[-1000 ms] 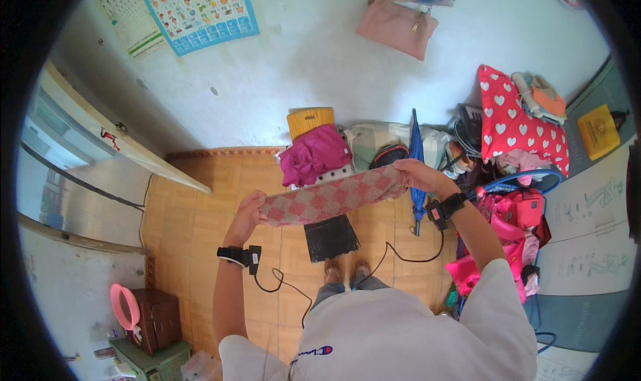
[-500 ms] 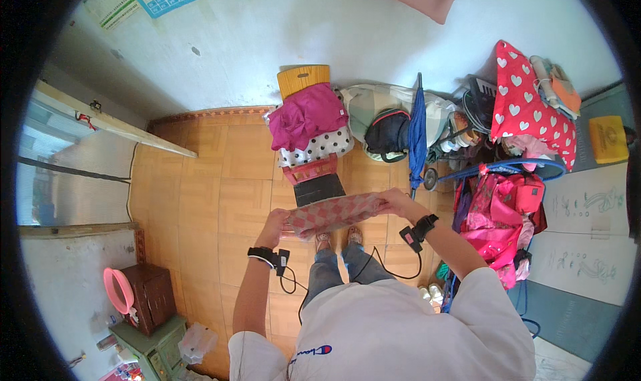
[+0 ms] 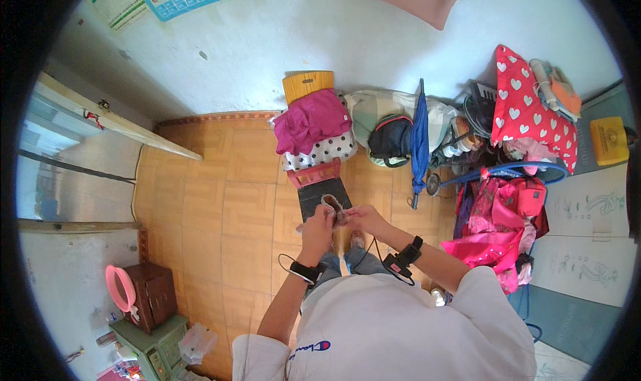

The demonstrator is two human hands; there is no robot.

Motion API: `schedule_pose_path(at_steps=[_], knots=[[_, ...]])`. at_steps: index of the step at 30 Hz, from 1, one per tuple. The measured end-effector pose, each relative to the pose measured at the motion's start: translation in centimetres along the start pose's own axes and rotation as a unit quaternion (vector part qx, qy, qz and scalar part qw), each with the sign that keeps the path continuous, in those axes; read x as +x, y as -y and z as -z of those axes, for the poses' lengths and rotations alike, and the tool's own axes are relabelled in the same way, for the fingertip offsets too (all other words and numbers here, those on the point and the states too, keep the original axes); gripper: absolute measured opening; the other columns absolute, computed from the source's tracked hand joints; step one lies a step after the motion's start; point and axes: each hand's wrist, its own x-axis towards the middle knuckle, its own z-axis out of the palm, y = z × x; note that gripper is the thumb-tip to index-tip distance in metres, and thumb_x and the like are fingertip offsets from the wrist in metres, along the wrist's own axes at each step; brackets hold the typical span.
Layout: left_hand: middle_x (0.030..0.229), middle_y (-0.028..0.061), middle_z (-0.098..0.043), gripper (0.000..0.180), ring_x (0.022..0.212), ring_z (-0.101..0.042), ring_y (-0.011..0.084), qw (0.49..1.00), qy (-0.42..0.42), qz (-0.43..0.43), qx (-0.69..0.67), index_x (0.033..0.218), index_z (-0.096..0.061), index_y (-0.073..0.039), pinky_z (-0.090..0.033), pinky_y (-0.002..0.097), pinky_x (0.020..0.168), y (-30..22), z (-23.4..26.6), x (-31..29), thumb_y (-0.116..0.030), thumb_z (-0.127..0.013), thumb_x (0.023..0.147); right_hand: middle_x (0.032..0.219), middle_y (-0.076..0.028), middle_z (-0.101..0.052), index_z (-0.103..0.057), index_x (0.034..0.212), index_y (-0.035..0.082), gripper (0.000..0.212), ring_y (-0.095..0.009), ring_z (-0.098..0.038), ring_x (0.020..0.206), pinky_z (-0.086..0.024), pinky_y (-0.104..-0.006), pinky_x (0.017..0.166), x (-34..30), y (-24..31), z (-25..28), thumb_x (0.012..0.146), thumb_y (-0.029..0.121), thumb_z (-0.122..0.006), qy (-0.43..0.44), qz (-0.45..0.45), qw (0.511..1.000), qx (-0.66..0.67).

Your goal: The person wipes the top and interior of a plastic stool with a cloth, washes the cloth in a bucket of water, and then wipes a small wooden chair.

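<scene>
My left hand [image 3: 318,226] and my right hand [image 3: 367,221] are close together in front of my body. Both are closed on a pink and grey diamond-patterned cloth [image 3: 332,205], which is folded or bunched up between them. Most of the cloth is hidden by my fingers, and its exact kind does not show. Just past my hands is a small chair with a red back [image 3: 314,173] and a black seat [image 3: 319,195]. A band with a small dark device is strapped round each wrist.
A purple garment [image 3: 312,122] lies over a polka-dot cloth [image 3: 314,150] on a wooden chair [image 3: 308,84] by the wall. A blue umbrella [image 3: 419,137], black bag [image 3: 390,140] and pink bags [image 3: 494,211] crowd the right. Low cabinets [image 3: 150,295] stand at the left.
My hands have come together from wide apart. The cloth, stretched out flat between them before, is now gathered into a small bundle.
</scene>
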Motion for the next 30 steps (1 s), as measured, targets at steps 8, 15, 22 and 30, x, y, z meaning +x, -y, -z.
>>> schedule_pose_path(at_steps=[8,15,22,30], knots=[[0.066,0.0163,-0.061,0.015,0.057,-0.060,0.0365,0.987,0.000,-0.045,0.155,0.101,-0.051,-0.012,-0.044,0.0478,0.049,-2.7,0.4,-1.3,-0.021,-0.052,0.089,0.094,-0.006,-0.065,-0.060,0.103,-0.004,0.021,-0.011,-0.061,0.084,-0.047,-0.0215,0.073,-0.8,1.9,-2.1,0.089,0.009,-0.055,-0.033,0.020,0.998,-0.041],[0.062,0.0131,-0.060,0.016,0.053,-0.059,0.0338,0.972,-0.013,-0.074,0.223,0.103,-0.052,-0.014,-0.044,0.0446,0.046,-3.3,0.4,-1.6,-0.023,-0.048,0.091,0.087,-0.004,-0.064,-0.062,0.103,-0.003,0.021,-0.009,-0.060,0.078,-0.048,-0.0219,0.069,-1.9,4.2,-3.9,0.088,0.008,-0.053,-0.067,0.060,0.996,-0.025],[0.062,0.0121,-0.061,0.016,0.052,-0.060,0.0318,0.970,-0.078,-0.098,0.209,0.101,-0.055,-0.014,-0.044,0.0426,0.045,-4.4,0.9,-1.2,-0.024,-0.048,0.091,0.075,-0.003,-0.063,-0.064,0.095,-0.003,0.017,-0.008,-0.055,0.067,-0.043,-0.0209,0.058,-1.5,4.1,-3.5,0.087,0.008,-0.054,-0.090,0.087,0.991,-0.051],[0.071,0.0155,-0.062,0.033,0.061,-0.063,0.0307,0.981,-0.026,-0.089,0.168,0.115,-0.050,-0.010,-0.048,0.0439,0.049,-4.3,0.8,-2.1,-0.024,-0.054,0.085,0.093,-0.005,-0.064,-0.061,0.105,-0.001,0.025,-0.010,-0.062,0.085,-0.049,-0.0224,0.078,-1.9,5.2,-3.4,0.090,0.017,-0.056,-0.065,0.025,0.997,0.020]])
